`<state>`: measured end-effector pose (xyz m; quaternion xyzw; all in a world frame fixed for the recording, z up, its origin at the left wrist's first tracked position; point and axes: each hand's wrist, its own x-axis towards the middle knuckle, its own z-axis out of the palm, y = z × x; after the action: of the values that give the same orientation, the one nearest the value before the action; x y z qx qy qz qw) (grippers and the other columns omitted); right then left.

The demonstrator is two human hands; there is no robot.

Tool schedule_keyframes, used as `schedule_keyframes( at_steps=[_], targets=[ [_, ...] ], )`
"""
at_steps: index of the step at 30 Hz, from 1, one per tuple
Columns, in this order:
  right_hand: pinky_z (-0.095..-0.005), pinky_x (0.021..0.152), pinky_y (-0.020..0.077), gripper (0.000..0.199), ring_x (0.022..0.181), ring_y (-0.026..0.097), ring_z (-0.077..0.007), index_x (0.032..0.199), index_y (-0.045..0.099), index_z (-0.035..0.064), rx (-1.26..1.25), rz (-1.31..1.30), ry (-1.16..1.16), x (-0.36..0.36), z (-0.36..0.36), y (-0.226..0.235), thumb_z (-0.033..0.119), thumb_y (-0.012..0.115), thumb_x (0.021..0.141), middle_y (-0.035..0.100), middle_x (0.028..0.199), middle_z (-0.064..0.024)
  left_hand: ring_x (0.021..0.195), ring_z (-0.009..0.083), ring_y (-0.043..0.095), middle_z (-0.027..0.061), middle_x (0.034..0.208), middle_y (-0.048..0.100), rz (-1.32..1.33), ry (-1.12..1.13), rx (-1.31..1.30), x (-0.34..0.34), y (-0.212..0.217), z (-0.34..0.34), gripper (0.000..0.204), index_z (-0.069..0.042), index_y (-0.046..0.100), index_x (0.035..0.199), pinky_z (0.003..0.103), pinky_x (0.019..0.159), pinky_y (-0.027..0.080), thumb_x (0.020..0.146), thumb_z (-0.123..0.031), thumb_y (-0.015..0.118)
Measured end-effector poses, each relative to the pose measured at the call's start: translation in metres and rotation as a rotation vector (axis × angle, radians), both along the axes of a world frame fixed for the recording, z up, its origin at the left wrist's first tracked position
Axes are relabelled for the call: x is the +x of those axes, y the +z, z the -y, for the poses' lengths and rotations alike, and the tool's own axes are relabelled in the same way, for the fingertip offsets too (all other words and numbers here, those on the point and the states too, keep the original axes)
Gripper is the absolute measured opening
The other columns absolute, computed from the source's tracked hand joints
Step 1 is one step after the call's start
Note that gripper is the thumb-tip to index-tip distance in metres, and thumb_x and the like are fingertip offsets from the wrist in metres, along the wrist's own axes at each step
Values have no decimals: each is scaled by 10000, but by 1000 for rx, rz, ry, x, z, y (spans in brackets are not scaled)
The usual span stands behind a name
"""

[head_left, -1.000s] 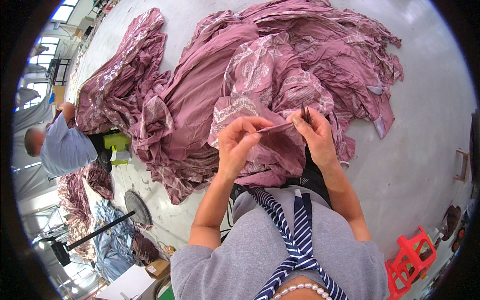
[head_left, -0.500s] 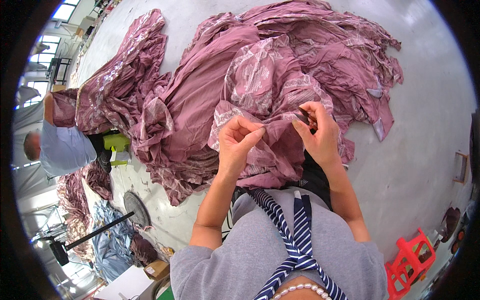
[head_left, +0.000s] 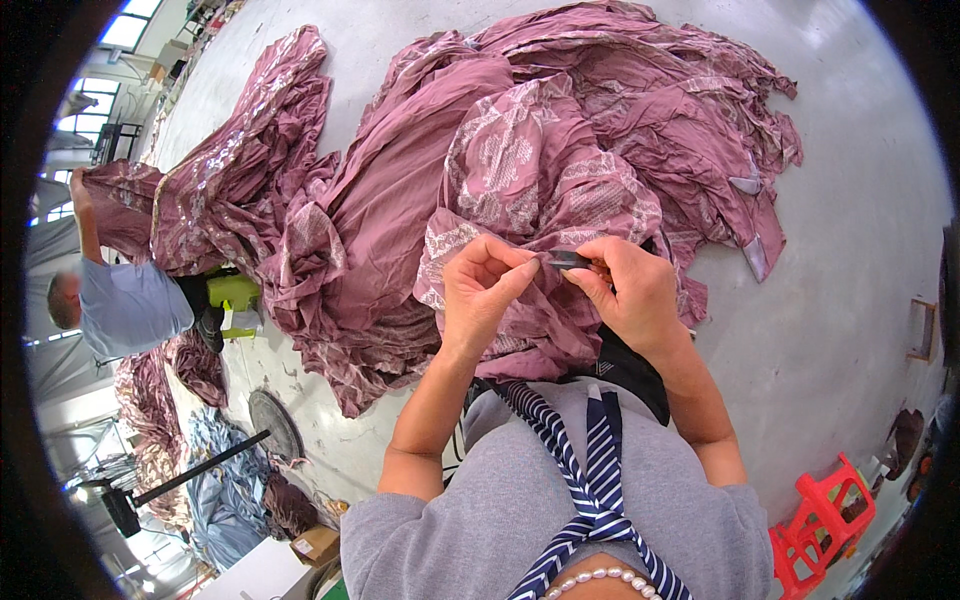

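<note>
A big heap of mauve patterned fabric (head_left: 520, 170) lies spread over the grey floor (head_left: 840, 230) in front of me. My left hand (head_left: 480, 290) pinches a fold of this fabric near my lap. Close beside it, my right hand (head_left: 630, 290) grips a small dark tool (head_left: 568, 260), likely a thread snipper, with its tip at the pinched fold. The two hands almost touch.
Another person in a light blue shirt (head_left: 125, 305) works at the left, arm raised with more mauve fabric (head_left: 240, 180). A yellow-green stool (head_left: 232, 292) stands by them. A red plastic stool (head_left: 825, 520) is at lower right. Blue cloth (head_left: 215, 480) and a cardboard box (head_left: 315, 545) lie lower left.
My hands have come closer together and lower onto the fold; the thin strip held up between them is gone. The person at left has raised an arm with fabric.
</note>
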<state>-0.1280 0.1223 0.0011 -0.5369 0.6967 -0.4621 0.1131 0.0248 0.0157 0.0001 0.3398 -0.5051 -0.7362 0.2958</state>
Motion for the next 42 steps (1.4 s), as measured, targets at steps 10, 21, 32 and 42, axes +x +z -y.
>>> schedule_keyframes(
  at_steps=[10, 21, 32, 42],
  targets=[
    [-214, 581, 442, 213, 641, 532, -65, 970, 594, 11, -139, 381, -244, -26, -4, -12, 144, 696, 839, 602, 752, -21, 699, 75, 550, 6, 784, 623, -133, 95, 29, 27, -6, 32, 87, -65, 592, 798, 219, 675, 454, 785, -24, 668],
    [-183, 651, 444, 210, 722, 525, -36, 1041, 558, -8, -219, 808, -331, -94, -30, -83, 107, 639, 885, 594, 826, -3, 965, 252, 611, 174, 1030, 632, 227, 1308, -1240, 226, 37, 142, 205, 27, 626, 1009, 330, 775, 549, 842, -89, 605],
    [-258, 532, 402, 335, 551, 481, -108, 1032, 626, 88, 349, 242, 308, -17, -41, -85, 32, 719, 716, 523, 646, -52, 717, 85, 555, 50, 979, 678, 483, 83, -729, 73, -53, 31, 168, -32, 658, 950, 224, 647, 455, 787, 5, 675],
    [-226, 543, 376, 116, 606, 451, -51, 862, 584, 25, 347, 613, 325, -25, -38, -65, 56, 678, 800, 524, 673, 21, 939, 247, 632, 95, 954, 669, 566, -452, -794, 104, -60, 30, 243, -32, 674, 941, 331, 828, 488, 700, 0, 695]
  ],
)
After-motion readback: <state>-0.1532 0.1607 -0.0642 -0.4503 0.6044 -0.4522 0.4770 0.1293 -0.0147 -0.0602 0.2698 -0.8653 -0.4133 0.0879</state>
